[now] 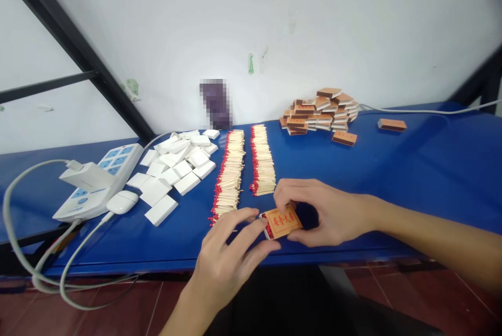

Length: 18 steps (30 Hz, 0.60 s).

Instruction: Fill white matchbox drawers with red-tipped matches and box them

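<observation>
Over the front of the blue table I have an orange matchbox (285, 222) with red lettering. Its left end is slid partly open, and red match heads show in the white tray. My right hand (323, 213) pinches the sleeve between thumb and fingers from the right. At the open end, the fingertips of my left hand (235, 250) close on the tray's edge. Just beyond lie two long rows of loose matches, a left row (229, 174) and a shorter right row (262, 161), their red heads all pointing left.
White empty-looking box trays (172, 161) lie heaped on the left. Filled-looking orange matchboxes (319, 111) are piled against the wall, with two apart to the right. A power strip (100, 182) with a charger and cables sits at far left. A blurred purple object (217, 103) leans on the wall.
</observation>
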### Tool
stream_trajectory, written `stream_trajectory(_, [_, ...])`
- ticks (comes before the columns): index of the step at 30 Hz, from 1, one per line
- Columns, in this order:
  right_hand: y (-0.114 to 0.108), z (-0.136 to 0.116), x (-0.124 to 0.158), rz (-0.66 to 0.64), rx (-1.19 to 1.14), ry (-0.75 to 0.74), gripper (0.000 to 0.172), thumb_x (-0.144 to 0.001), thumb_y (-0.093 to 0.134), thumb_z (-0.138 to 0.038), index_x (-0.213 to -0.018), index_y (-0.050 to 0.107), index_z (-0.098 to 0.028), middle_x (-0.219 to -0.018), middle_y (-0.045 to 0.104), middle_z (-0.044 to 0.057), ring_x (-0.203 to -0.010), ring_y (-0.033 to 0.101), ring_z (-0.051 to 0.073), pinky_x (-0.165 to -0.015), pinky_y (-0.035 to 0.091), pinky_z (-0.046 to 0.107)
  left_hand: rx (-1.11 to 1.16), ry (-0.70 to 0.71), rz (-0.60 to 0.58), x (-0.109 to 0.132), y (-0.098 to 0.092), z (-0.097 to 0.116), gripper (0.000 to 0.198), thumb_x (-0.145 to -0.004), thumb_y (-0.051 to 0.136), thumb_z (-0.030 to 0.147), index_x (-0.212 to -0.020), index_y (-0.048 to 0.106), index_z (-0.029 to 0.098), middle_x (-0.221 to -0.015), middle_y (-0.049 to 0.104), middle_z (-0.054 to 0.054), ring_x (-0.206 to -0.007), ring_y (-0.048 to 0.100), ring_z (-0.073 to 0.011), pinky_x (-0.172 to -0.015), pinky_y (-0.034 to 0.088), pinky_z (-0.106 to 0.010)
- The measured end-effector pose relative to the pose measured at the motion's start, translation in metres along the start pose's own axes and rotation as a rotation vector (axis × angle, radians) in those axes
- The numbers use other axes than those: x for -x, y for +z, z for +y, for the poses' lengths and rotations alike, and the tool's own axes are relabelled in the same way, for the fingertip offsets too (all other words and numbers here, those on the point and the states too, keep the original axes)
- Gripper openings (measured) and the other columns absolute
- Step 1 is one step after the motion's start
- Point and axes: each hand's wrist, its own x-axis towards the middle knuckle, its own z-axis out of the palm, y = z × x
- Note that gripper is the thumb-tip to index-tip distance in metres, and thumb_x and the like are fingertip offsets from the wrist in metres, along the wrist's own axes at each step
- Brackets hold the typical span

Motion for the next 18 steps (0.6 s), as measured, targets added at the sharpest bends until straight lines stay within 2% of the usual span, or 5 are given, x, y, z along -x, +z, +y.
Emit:
stream_trajectory(4, [0.0001, 0.0, -0.0002, 0.039, -0.015, -0.027, 0.024, -0.081, 0.073, -0.023, -0.093, 0.052, -0.02, -0.089, 0.057, 0.001, -0.079, 0.05, 0.015, -0.07, 0.042, 0.028, 0.025, 0.017, 0.005, -0.0014, -0.0014, 0.001, 0.019, -0.098, 0.071, 0.027, -0.11, 0.069, 0.013, -0.106, 0.07, -0.012, -0.093, 0.071, -0.0203, -0.084, 0.062, -0.033])
stream_trajectory(9, [-0.0011, -0.0006, -0.0007, 0.045, -0.025, -0.011, 0.023, -0.081, 0.072, -0.023, -0.093, 0.053, -0.02, -0.089, 0.058, 0.001, -0.077, 0.05, 0.015, -0.069, 0.042, 0.028, 0.024, 0.02, -0.001, -0.0003, -0.0006, -0.0002, 0.019, -0.099, 0.07, 0.021, -0.116, 0.069, 0.015, -0.112, 0.07, -0.013, -0.099, 0.071, -0.0219, -0.085, 0.063, -0.034])
stream_trajectory(18, [0.0001, 0.0013, 0.0031, 0.062, 0.0, -0.008, 0.027, -0.081, 0.073, -0.025, -0.099, 0.054, -0.02, -0.092, 0.059, 0.001, -0.078, 0.052, 0.014, -0.07, 0.044, 0.028, 0.044, 0.032, -0.009, -0.0004, -0.0006, -0.001, 0.021, -0.096, 0.071, 0.013, -0.117, 0.07, 0.011, -0.118, 0.07, -0.016, -0.104, 0.07, -0.0234, -0.091, 0.061, -0.035])
